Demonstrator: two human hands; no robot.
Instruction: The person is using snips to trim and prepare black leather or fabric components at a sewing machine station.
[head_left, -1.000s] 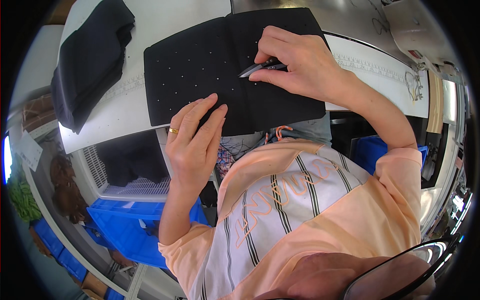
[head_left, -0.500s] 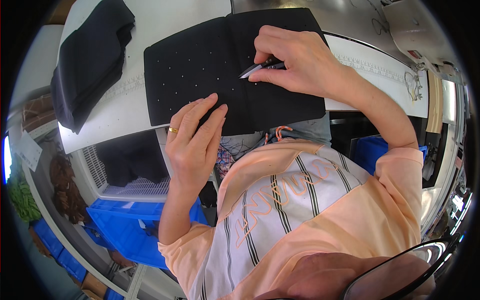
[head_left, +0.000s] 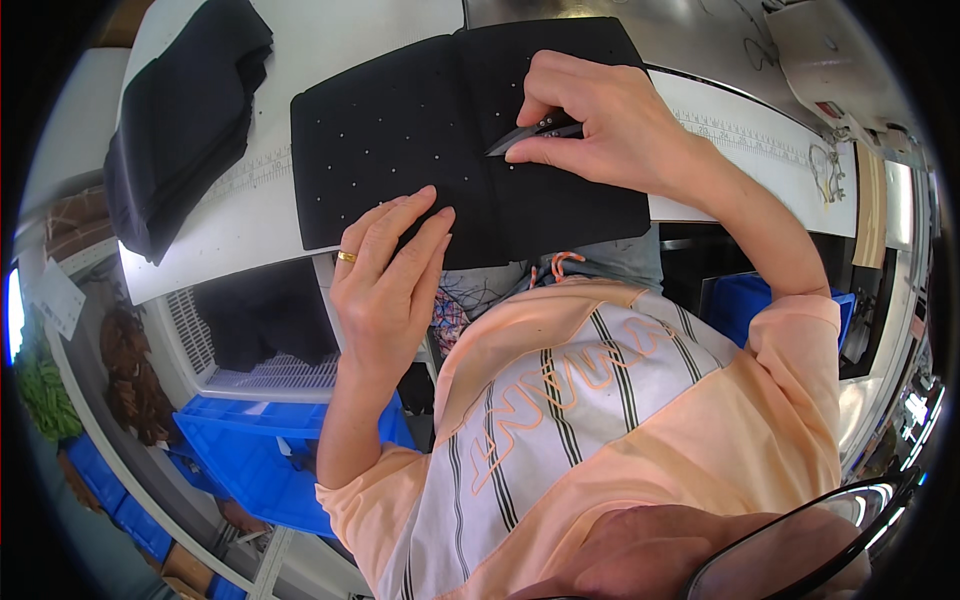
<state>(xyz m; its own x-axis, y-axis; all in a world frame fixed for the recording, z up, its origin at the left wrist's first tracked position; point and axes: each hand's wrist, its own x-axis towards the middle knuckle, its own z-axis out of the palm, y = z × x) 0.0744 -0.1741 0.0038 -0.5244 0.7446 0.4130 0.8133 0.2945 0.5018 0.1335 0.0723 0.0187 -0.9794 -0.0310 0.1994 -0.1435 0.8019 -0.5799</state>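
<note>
A black fabric panel (head_left: 385, 95) with rows of small white dots and a seam down its middle lies flat on the white table. My left hand (head_left: 385, 275), a ring on one finger, rests with fingers outstretched on the panel's near left part. Above the right half, my right hand (head_left: 625, 125) is closed around a small pair of thread snips (head_left: 508, 142). Their pointed blades are aimed left, close to the seam. Part of the handle is hidden in my fingers.
Folded black fabric pieces (head_left: 185, 130) are stacked at the table's left. A printed ruler (head_left: 740, 135) runs along the tabletop. Below left are a white basket (head_left: 270, 380) with black cloth and a blue crate (head_left: 250, 460). A machine (head_left: 850, 60) stands at far right.
My right hand has shifted slightly to the right with the snips, and the blades have turned a little, catching less light. My left hand stays in place on the panel.
</note>
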